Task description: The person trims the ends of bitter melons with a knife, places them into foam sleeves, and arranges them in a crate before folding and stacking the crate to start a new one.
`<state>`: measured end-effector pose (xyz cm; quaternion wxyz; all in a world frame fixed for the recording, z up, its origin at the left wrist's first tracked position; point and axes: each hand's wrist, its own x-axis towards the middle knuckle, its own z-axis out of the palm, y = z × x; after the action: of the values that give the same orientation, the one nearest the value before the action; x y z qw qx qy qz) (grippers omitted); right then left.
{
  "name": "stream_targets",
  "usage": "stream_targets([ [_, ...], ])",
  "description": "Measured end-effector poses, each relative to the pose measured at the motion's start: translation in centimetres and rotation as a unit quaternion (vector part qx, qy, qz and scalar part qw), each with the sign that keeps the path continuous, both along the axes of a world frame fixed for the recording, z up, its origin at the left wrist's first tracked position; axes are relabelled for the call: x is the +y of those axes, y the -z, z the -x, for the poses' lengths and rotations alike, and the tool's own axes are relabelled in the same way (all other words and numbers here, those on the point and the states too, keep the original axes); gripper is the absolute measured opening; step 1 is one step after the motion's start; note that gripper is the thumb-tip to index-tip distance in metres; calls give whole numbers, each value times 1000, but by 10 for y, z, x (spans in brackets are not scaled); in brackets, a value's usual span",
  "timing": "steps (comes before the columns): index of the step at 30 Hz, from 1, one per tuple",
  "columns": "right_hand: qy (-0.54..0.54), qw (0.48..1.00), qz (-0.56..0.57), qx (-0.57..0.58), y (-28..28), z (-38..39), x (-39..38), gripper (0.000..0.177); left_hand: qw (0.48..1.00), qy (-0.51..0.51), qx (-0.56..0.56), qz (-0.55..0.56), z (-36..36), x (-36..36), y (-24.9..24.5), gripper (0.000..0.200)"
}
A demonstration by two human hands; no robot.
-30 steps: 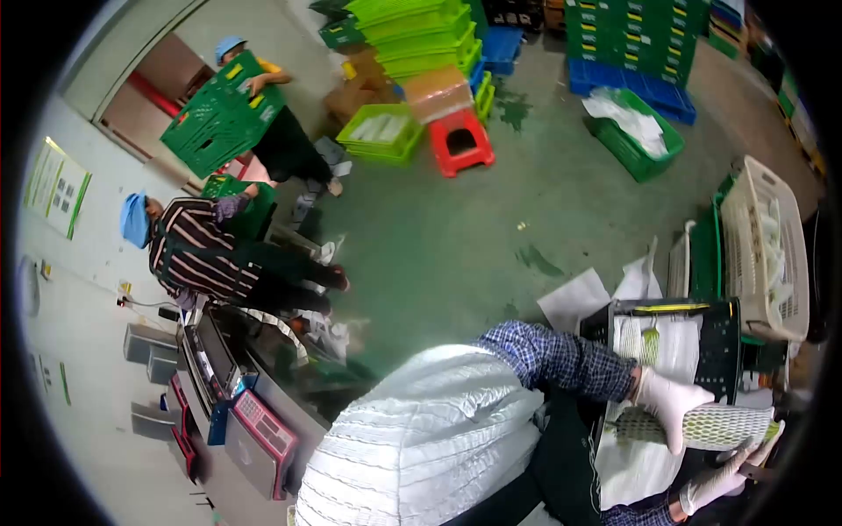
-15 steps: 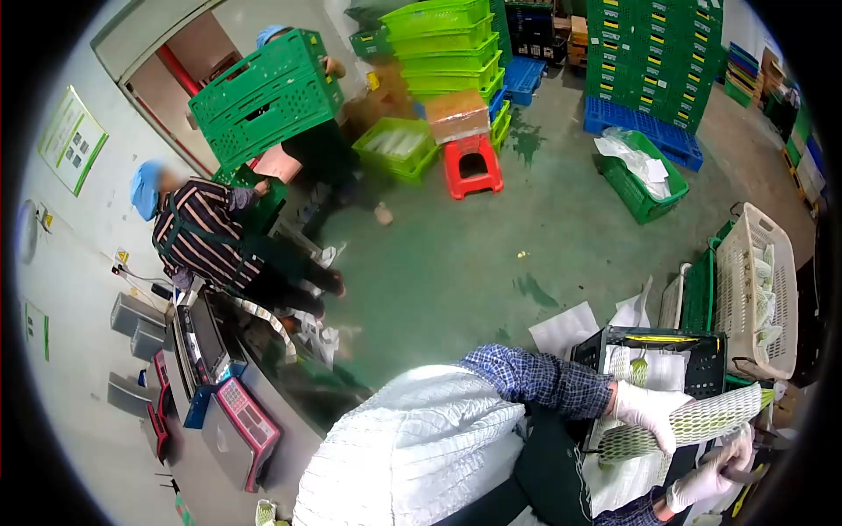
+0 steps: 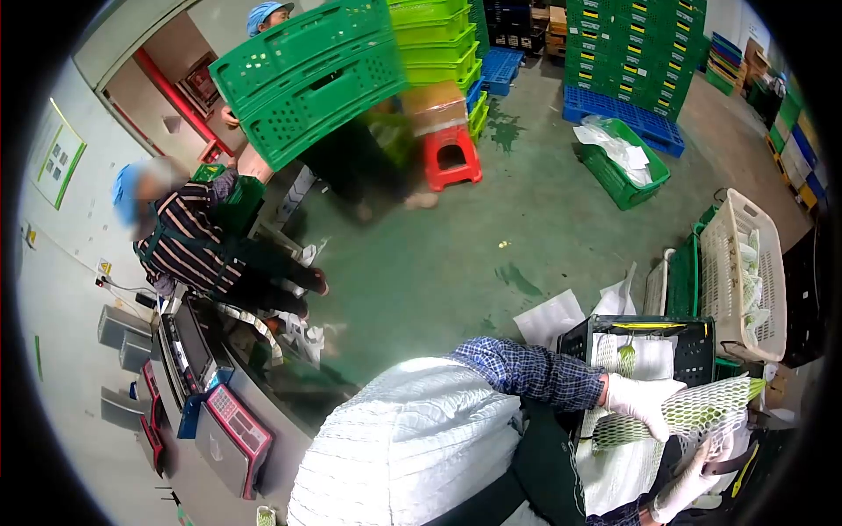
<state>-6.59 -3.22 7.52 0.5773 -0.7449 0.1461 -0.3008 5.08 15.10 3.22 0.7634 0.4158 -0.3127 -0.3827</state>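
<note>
My left hand (image 3: 645, 401), in a white glove, is wrapped over a long green vegetable (image 3: 618, 431) in a white foam net sleeve (image 3: 706, 410). Its green tip shows at the far right end. Below it, my gloved right hand (image 3: 688, 486) has its fingertips at the net's lower edge. A dark, curved, blade-like piece (image 3: 732, 461) sticks out of that hand. Under the hands, a black crate (image 3: 697, 337) holds white liner sheets (image 3: 649, 355) and another netted green vegetable (image 3: 626, 358).
A cream basket (image 3: 741, 280) of netted produce stands at right. A co-worker carries green crates (image 3: 320, 83); a person in a striped top (image 3: 197, 232) is at left. Scales (image 3: 232, 434) sit on the left counter. A red stool (image 3: 452, 158) and a green crate (image 3: 618, 171) stand on the floor.
My right hand has come up to the net, which now spreads wider toward it. The co-worker with the crates has moved right and nearer. The whole view has shifted slightly.
</note>
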Motion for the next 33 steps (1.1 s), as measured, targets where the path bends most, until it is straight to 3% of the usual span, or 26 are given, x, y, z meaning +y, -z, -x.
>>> stream_targets([
  [1,15,1000,11,-7,-5,-2,4,47,998,57,5,-21,-2,0,-6,90],
  [4,-12,997,69,30,14,-1,-26,49,997,-13,-76,-21,1,-4,4,91],
  [7,-103,957,269,30,-24,-9,12,60,995,21,-87,-53,4,5,-12,102],
  [8,-155,958,223,93,-41,-5,23,66,990,57,-105,-72,3,7,-20,108],
  [10,-166,905,389,32,-51,-10,49,75,983,-41,-153,-92,9,-2,-7,83],
  [12,-196,876,420,130,-62,-2,60,72,999,40,-32,-9,11,6,-22,68],
  [13,-174,867,433,173,-68,-2,77,65,992,-33,-116,36,11,8,-31,56],
  [14,-190,866,456,72,-59,-5,84,63,981,-33,-188,15,4,5,-13,60],
  [15,-185,854,482,66,-57,-4,89,62,965,-37,-260,-4,-1,5,-7,64],
  [16,-180,841,507,60,-56,-2,91,62,990,-32,-140,-8,-2,10,1,75],
  [19,-193,819,533,91,-55,0,89,66,988,-35,-153,8,-15,-13,65,92],
  [21,-182,808,555,73,-53,0,89,71,995,-21,-87,55,-22,-9,49,86],
  [22,-166,811,554,91,-51,1,88,65,995,-13,-54,78,-26,-7,42,84],
  [23,-150,813,552,110,-46,1,87,59,982,-76,-154,76,-25,-4,43,84],
  [24,-133,815,548,130,-42,1,86,55,988,-69,-117,76,-27,-2,41,84],
  [25,-142,855,482,133,-39,0,85,64,994,-62,-49,70,-26,-1,39,84],
  [28,-100,854,510,35,-32,-6,83,61,987,-38,115,108,-27,1,35,84],
  [29,-108,855,498,92,-38,-3,85,55,981,-36,137,135,-24,6,25,81],
  [30,-106,864,486,79,-29,-2,83,54,973,-34,160,161,-21,13,14,79],
  [32,-100,875,464,93,-31,-4,88,53,986,-44,117,106,-24,10,11,77],
  [33,-54,862,501,59,-19,-6,90,54,975,-35,166,140,-25,2,18,86],
])
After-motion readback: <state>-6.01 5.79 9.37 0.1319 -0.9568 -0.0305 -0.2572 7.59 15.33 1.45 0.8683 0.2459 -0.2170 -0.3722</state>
